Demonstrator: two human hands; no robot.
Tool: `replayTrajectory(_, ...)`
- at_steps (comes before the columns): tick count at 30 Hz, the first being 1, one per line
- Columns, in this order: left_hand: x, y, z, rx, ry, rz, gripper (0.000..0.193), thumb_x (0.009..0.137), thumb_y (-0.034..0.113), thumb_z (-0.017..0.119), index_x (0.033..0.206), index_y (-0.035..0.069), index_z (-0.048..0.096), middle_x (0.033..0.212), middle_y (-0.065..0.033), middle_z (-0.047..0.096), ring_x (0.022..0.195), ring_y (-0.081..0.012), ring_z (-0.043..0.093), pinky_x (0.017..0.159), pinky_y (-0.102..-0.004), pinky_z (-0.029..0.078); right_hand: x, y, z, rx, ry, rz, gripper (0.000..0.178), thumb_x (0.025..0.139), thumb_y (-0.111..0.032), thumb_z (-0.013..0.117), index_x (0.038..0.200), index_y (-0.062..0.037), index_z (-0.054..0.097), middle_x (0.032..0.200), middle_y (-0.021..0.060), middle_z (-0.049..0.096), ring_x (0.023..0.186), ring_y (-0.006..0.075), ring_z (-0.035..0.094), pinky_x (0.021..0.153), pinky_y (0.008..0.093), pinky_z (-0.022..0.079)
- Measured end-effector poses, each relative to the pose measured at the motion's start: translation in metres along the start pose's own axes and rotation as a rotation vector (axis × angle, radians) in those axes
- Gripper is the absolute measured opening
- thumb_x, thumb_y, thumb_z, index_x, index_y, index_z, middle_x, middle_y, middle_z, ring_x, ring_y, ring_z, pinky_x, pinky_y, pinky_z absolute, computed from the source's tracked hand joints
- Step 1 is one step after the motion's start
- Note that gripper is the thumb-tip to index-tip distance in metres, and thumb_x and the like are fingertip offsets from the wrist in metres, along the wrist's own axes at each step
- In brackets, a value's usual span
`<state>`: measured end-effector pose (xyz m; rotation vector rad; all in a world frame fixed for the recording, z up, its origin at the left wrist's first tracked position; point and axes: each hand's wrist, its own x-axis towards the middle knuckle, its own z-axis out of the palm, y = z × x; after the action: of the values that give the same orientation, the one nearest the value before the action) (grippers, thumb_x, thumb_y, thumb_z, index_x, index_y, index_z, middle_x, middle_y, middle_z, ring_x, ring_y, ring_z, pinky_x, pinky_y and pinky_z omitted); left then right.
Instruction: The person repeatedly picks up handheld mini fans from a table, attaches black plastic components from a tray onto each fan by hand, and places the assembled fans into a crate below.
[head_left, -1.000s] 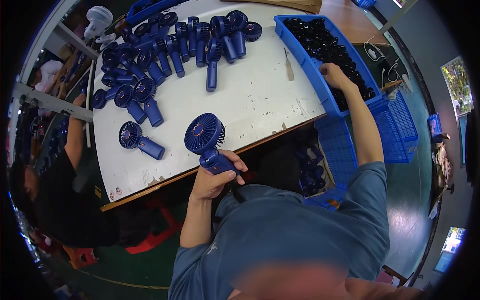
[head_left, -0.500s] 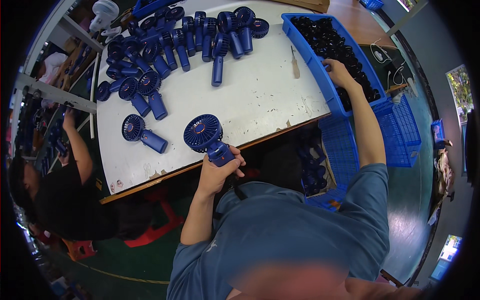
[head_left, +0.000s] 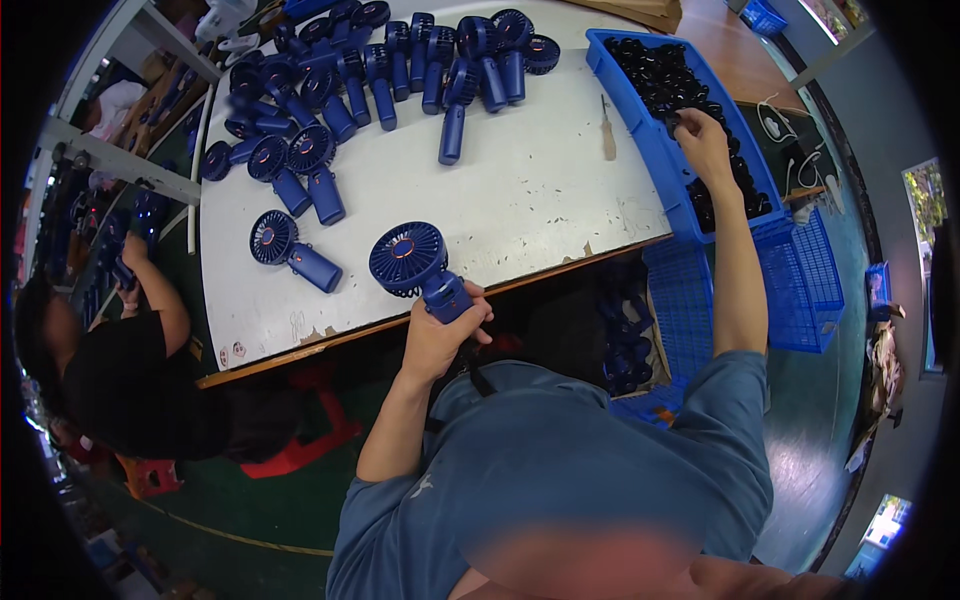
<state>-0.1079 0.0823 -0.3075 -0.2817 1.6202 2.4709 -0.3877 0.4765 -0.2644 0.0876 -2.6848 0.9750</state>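
My left hand [head_left: 440, 338] is wrapped round the handle of a dark blue handheld fan [head_left: 408, 258], holding it over the table's near edge with its round grille up. Over a blue bin [head_left: 640, 135] at the right, my right hand [head_left: 708, 150] pinches a small black part [head_left: 673, 122] at its fingertips; its exact shape is hard to make out. Many loose black parts [head_left: 655, 75] fill much of that bin. Nearest to the held fan on the white table [head_left: 500, 220] lies another blue fan [head_left: 315, 268].
Several more blue fans [head_left: 380, 85] crowd the table's far left. A thin tool with a pale handle [head_left: 608, 138] lies beside the bin. Blue mesh crates [head_left: 800, 280] stand below at the right. At the left, another person [head_left: 120, 370] works near a shelf.
My right hand has lifted from the bin's near wall and moved over the black parts, with a small black part now at its fingertips. My left hand keeps the fan in nearly the same place.
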Motion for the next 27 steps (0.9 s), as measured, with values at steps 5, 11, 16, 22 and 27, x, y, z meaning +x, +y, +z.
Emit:
replayTrajectory(5,0.01,-0.004,0.025,0.085,0.073,0.075,0.034,0.089,0.009,0.076,0.117,-0.003,0.061,0.096,-0.0048,0.066,0.079,-0.0104,0.065,0.065,-0.0248,0.056,-0.11,-0.134,0.047,0.648,-0.424,-0.076,0.03,0.089,0.003,0.055,0.117,-0.0007,0.065,0.088,0.0003,0.06,0.08,0.008,0.059,0.074,0.0236,0.05)
replayTrajectory(11,0.024,-0.012,0.026,0.318,0.158,0.511,0.034,0.088,0.005,0.076,0.118,0.0,0.061,0.101,-0.0077,0.065,0.091,-0.0148,0.062,0.081,-0.0297,0.051,-0.209,-0.188,0.113,1.216,-0.511,0.1,0.018,0.089,0.007,0.056,0.106,0.0011,0.06,0.095,0.0046,0.064,0.088,0.0081,0.062,0.078,0.0226,0.05)
replayTrajectory(16,0.02,-0.024,0.002,0.468,0.268,0.772,0.03,0.084,-0.008,0.07,0.11,0.001,0.061,0.104,-0.0111,0.062,0.093,-0.0181,0.063,0.082,-0.0303,0.052,-0.214,-0.19,0.107,1.145,-0.707,0.061,0.019,0.091,0.001,0.064,0.111,0.0034,0.062,0.099,0.0047,0.066,0.086,0.0077,0.062,0.079,0.0222,0.051)
replayTrajectory(22,0.013,-0.024,0.0,0.397,0.293,0.661,0.025,0.085,-0.007,0.068,0.107,0.0,0.06,0.097,-0.0094,0.064,0.087,-0.0156,0.065,0.074,-0.0282,0.055,-0.206,-0.194,0.086,0.807,-0.947,0.197,0.025,0.089,-0.007,0.073,0.112,0.0025,0.067,0.097,0.0051,0.068,0.085,0.0064,0.061,0.071,0.025,0.051)
replayTrajectory(27,0.001,0.008,-0.005,-0.033,-0.091,-0.124,0.027,0.089,0.013,0.074,0.108,-0.001,0.061,0.09,-0.0093,0.065,0.079,-0.0148,0.066,0.049,-0.0247,0.054,-0.186,-0.201,0.085,0.582,-0.53,-0.619,0.024,0.087,-0.004,0.071,0.11,0.0016,0.067,0.098,0.0144,0.065,0.083,0.0228,0.066,0.071,0.0328,0.054)
